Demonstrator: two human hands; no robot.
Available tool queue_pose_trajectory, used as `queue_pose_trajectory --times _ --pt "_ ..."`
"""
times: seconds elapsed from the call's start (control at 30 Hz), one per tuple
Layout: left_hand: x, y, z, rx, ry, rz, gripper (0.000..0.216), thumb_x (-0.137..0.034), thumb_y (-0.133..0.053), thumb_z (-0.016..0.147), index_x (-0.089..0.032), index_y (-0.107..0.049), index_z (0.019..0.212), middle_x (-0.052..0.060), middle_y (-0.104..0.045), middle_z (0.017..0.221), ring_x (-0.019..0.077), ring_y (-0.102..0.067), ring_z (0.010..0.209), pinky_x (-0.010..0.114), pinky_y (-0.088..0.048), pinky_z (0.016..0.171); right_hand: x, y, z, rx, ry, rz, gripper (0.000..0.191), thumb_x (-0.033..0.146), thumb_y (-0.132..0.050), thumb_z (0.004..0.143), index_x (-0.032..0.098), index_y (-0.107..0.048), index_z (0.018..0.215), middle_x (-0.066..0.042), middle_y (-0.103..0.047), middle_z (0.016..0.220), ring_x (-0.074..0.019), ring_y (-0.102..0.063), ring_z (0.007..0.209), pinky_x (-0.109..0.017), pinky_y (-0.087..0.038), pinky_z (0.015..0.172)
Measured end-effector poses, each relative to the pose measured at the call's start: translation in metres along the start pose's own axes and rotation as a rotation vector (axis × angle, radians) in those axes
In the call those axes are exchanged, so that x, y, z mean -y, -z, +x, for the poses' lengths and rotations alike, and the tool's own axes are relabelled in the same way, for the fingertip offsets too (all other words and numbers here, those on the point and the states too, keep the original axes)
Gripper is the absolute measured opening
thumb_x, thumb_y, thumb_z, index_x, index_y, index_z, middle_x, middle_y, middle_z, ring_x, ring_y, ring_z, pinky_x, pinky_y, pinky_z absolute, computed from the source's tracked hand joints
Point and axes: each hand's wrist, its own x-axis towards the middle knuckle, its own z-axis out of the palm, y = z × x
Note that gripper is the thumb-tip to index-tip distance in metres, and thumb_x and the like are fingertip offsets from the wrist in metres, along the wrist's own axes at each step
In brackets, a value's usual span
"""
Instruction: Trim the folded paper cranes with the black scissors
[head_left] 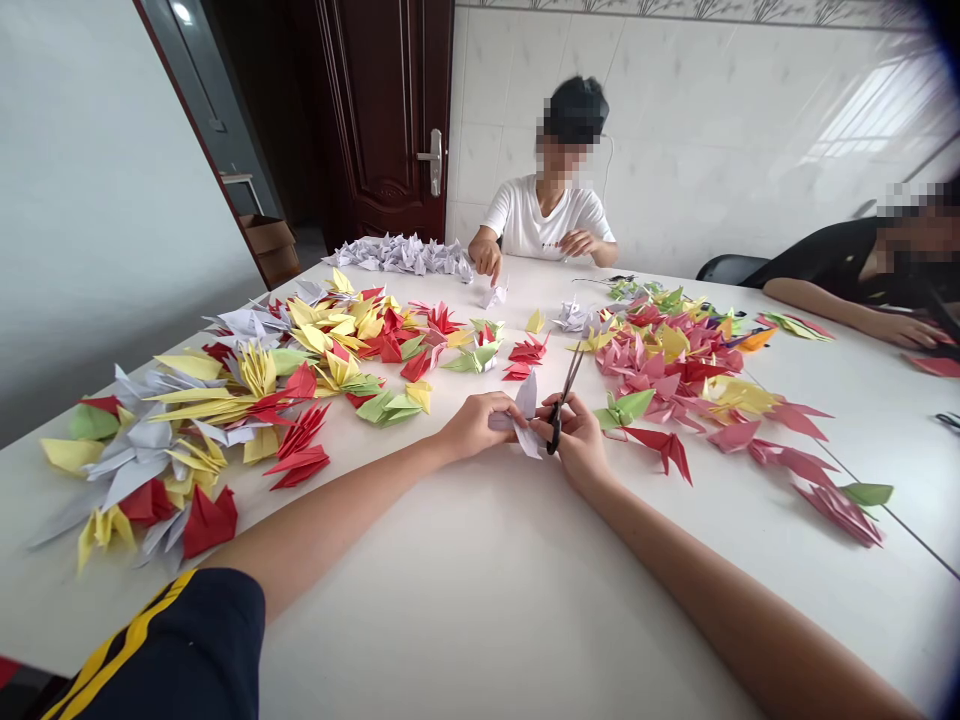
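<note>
White paper, one piece, in two hands with one scissors.

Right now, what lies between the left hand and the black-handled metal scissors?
In the head view, a white folded paper piece and the right hand's fingertips.

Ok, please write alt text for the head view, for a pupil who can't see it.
The left hand holds folded white paper and the right hand black-handled scissors, above a white table. Colourful folded-paper heaps lie on both sides; two other people are at the table.
</note>
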Motion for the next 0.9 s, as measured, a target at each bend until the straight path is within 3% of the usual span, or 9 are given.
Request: queue_pose_trajectory --times 0.23,0.37,0.5,0.73,0.9 --pt "-0.0039 0.0010 0.0000 -0.060 0.137 -0.082 0.032 -0.046 -0.071 0.081 -0.016 -0.065 0.078 0.003 -0.063 0.076 0.0161 -0.057 0.072 0.027 -0.045 0.069 -0.0041 0.0039 0.0010 0.092 0.027 -0.008 0.036 0.034 -0.080 0.070 0.026 -0.056 0.095 0.002 -0.064 0.083 -0.0133 -0.057 0.069 -0.026 -0.046 0.062" --pt "-0.0045 0.0006 -0.0003 -0.130 0.133 -0.004 0.030 -0.042 -0.067 0.084 -0.016 -0.058 0.072 0.000 -0.057 0.067 0.0132 -0.049 0.065 0.025 -0.040 0.063 -0.0029 0.0018 0.0006 0.093 0.014 0.010 0.037 0.032 -0.083 0.068 0.026 -0.057 0.094 0.001 -0.065 0.087 -0.0138 -0.059 0.076 -0.027 -0.049 0.068" --pt "-0.0071 0.0009 0.0009 -0.122 0.141 -0.023 0.031 -0.041 -0.067 0.082 -0.015 -0.056 0.069 -0.001 -0.056 0.066 0.0124 -0.047 0.064 0.024 -0.041 0.063 -0.0013 -0.0006 -0.0001 0.103 0.026 -0.041 0.039 0.032 -0.084 0.064 0.025 -0.057 0.091 0.001 -0.064 0.086 -0.0133 -0.058 0.073 -0.026 -0.049 0.065" --pt "-0.0034 0.0011 0.0012 -0.078 0.193 -0.059 0.022 -0.035 -0.076 0.073 -0.015 -0.067 0.077 0.000 -0.063 0.072 0.0139 -0.055 0.069 0.023 -0.042 0.063 -0.0002 0.0002 0.0002 0.061 0.089 -0.110 0.039 0.034 -0.085 0.064 0.024 -0.056 0.089 -0.002 -0.065 0.088 -0.0157 -0.059 0.077 -0.028 -0.049 0.065" --pt "0.0012 -0.0013 -0.0017 -0.124 0.154 -0.040 0.014 -0.028 -0.076 0.073 -0.016 -0.072 0.079 0.000 -0.066 0.070 0.0138 -0.057 0.065 0.024 -0.042 0.061 0.0010 -0.0020 -0.0017 0.048 0.131 -0.127 0.036 0.033 -0.083 0.066 0.024 -0.056 0.088 -0.002 -0.064 0.088 -0.0156 -0.059 0.078 -0.028 -0.049 0.066"
